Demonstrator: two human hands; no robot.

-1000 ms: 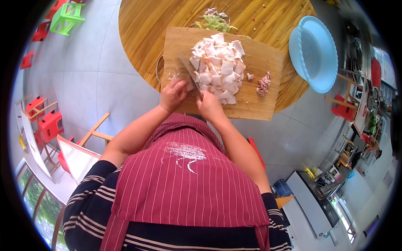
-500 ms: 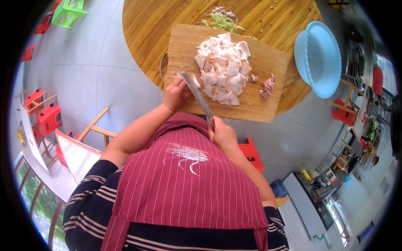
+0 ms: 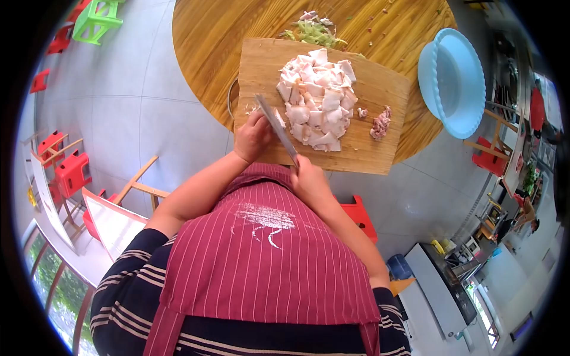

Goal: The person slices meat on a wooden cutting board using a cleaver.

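Observation:
A knife (image 3: pixel 277 127) is gripped at its handle by my right hand (image 3: pixel 310 181), its blade pointing up and left over the near left part of the wooden cutting board (image 3: pixel 377 89). Close against the blade, my left hand (image 3: pixel 253 137) is closed with its fingertips down on the board; what it presses is mostly hidden, though a pale sliver shows beside the blade. Just right of the blade, a heap of pale, flat-cut meat pieces (image 3: pixel 317 101) covers the board's middle. Farther right lies a small pile of reddish meat scraps (image 3: pixel 380 123).
The board rests on a round wooden table (image 3: pixel 208 35). Green peelings (image 3: pixel 314 32) lie behind it. A light blue basin (image 3: pixel 454 83) stands at the table's right edge. A red stool (image 3: pixel 358 216) is near my right forearm, and a white-topped table (image 3: pixel 110 219) stands to the left.
My right hand and the knife have moved slightly up and left, the blade sliding forward past my left hand. My left hand stays in nearly the same place.

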